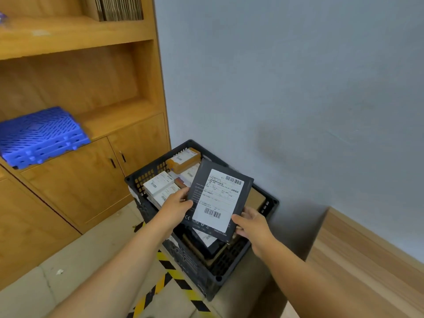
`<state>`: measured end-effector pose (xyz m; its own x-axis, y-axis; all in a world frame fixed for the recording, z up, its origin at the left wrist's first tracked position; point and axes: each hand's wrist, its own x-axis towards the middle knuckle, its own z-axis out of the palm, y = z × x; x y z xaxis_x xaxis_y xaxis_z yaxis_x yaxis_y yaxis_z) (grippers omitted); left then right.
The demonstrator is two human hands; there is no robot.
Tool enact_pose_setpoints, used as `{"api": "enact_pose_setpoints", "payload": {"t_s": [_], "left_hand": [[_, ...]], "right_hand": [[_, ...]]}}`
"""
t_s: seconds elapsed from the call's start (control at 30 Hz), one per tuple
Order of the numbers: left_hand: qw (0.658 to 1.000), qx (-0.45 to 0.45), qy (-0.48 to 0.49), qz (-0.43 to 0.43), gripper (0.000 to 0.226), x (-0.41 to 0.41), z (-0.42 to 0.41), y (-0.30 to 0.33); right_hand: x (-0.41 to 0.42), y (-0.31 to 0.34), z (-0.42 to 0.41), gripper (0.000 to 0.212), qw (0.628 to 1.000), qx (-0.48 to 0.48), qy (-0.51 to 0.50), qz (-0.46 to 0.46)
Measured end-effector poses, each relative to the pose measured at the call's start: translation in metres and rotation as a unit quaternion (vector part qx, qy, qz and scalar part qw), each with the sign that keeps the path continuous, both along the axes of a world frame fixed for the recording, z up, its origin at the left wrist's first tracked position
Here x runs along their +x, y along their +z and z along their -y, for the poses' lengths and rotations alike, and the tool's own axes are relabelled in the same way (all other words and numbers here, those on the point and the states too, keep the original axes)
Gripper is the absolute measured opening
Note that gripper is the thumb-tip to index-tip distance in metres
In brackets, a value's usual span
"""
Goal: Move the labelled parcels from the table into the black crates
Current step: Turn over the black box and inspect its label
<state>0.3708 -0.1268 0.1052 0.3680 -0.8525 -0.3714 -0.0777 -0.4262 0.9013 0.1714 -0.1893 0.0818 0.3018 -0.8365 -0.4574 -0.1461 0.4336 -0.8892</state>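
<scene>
A flat dark grey parcel [219,198] with a white barcode label hangs tilted above the black crate [137,182] on the floor. My left hand [176,206] grips its left edge, thumb on top. At the lower right corner my right hand [250,222] holds it, thumb on the label side. Inside the crate lie several labelled parcels: white boxes [158,184] at the left, a brown box [183,159] at the back, dark flat ones [206,244] under the held parcel.
A wooden cabinet with shelves [75,180] stands left of the crate, with folded blue plastic crates [43,136] on its ledge. The wooden table [367,260] edge is at the right. Yellow-black hazard tape [169,271] runs on the floor beside the crate. A grey wall is behind.
</scene>
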Motion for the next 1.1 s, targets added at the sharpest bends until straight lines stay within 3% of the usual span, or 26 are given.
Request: {"api": "enact_pose_setpoints", "payload": {"t_s": [0.23,0.5,0.83,1.1], "left_hand": [[0.996,0.054,-0.071,-0.014,0.039,0.043,0.064,-0.057],[0.974,0.134,-0.180,-0.012,0.042,0.103,0.121,-0.129],[0.924,0.226,-0.305,0.046,0.053,0.120,0.141,-0.219],[0.863,0.272,-0.402,0.138,0.052,0.111,0.148,-0.297]], "right_hand": [[0.033,-0.038,0.030,0.046,0.994,0.060,-0.068,-0.056],[0.091,-0.098,0.053,0.040,0.973,0.132,-0.142,-0.125],[0.119,-0.199,0.060,0.051,0.946,0.219,-0.149,-0.187],[0.122,-0.288,0.062,0.052,0.930,0.266,-0.113,-0.226]]}}
